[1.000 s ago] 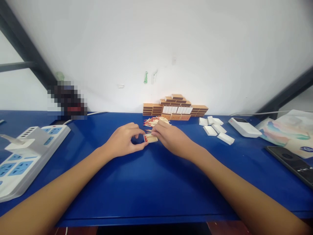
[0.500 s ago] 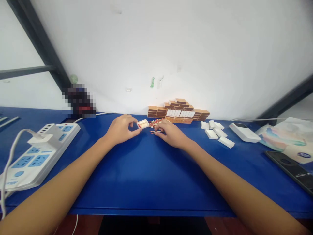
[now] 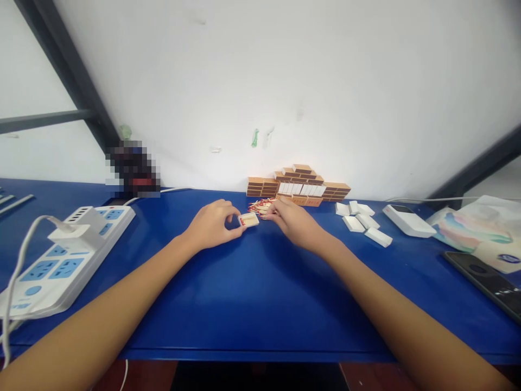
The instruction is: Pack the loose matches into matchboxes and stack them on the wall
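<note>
Between the thumb and fingers of my left hand is a small white matchbox tray, open side up, with some red-headed matches lying in it. Just right of the tray, my right hand has its fingertips pinched together on matches at the near edge of a loose match pile. How many matches are in the pinch cannot be made out, and the hand hides part of the pile. Behind it, brown matchboxes are stacked in a stepped wall, with white box ends showing in the middle.
Several white matchbox trays lie to the right, beside a white power bank, a plastic bag and a black phone. A white power strip with a plugged charger stands on the left of the blue table.
My left hand has moved the tray slightly right and nearer to me. My right hand's fingertips have shifted right and slightly up, closing into a tighter pinch beside the match pile.
</note>
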